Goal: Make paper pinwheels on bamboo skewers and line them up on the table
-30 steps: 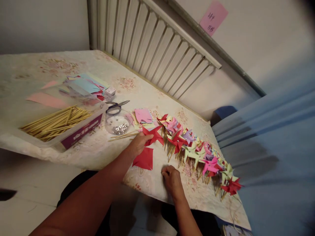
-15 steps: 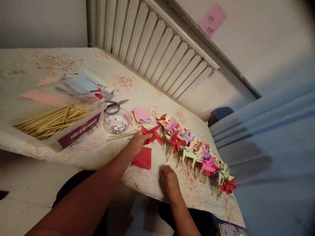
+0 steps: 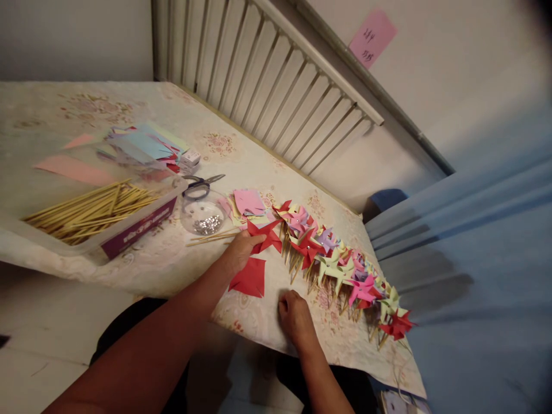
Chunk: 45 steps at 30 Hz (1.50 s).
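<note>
Nothing has shifted: my left hand (image 3: 240, 248) still pinches the folded red paper pinwheel (image 3: 266, 236) above a flat red square (image 3: 250, 277); my right hand (image 3: 294, 315), fingers curled together, rests right of that square.

We count two hands, our left hand (image 3: 240, 248) and our right hand (image 3: 294, 317). One pair of scissors (image 3: 202, 183), one clear bowl of pins (image 3: 203, 213) and one box of bamboo sticks (image 3: 92, 215) lie here. One flat red paper square (image 3: 250, 278) shows, and one long row of paper pinwheels (image 3: 334, 261), too overlapped to number.
</note>
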### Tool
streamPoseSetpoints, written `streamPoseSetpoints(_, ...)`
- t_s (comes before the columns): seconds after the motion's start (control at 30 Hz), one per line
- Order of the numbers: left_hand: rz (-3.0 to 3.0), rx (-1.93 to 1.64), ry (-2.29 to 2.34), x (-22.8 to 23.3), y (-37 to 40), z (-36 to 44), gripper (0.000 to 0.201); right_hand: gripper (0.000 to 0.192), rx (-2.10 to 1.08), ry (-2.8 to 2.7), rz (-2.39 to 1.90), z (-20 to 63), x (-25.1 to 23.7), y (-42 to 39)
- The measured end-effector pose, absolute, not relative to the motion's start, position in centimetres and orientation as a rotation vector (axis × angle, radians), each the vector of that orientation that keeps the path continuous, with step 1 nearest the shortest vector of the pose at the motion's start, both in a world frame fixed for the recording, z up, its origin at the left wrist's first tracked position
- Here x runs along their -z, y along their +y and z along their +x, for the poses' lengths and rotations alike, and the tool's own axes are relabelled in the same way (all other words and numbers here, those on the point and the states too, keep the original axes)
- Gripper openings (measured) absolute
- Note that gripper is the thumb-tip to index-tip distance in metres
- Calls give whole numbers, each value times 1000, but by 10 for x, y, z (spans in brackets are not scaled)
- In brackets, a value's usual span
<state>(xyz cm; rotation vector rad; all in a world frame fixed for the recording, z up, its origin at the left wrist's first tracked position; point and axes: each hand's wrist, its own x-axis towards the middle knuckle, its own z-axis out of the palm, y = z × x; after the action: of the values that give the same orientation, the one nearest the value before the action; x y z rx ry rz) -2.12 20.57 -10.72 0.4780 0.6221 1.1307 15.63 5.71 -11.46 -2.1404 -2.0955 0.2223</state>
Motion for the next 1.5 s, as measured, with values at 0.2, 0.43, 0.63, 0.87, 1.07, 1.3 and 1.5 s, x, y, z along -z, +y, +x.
streamPoseSetpoints(0.2,532,-1143,629,110,205,-20,21,16,-330,-1797,-1873,147,81,77)
streamPoseSetpoints(0.43,567,-1161,606,103,202,-20,22,15,-190,-1781,-1566,111,42,130)
streamPoseSetpoints(0.63,578,-1158,589,104,203,-19,23,14,-110,-1786,-1579,99,50,159)
streamPoseSetpoints(0.87,572,-1156,573,106,204,-18,30,13,-115,-1785,-1579,102,59,166)
streamPoseSetpoints(1.07,604,-1150,586,103,203,-18,33,14,-96,-1780,-1470,106,65,168)
streamPoseSetpoints(1.3,639,-1146,598,105,204,-17,30,15,-103,-1793,-1475,106,65,168)
streamPoseSetpoints(1.5,688,-1158,659,107,206,-17,27,13,-108,-1799,-1489,106,65,169)
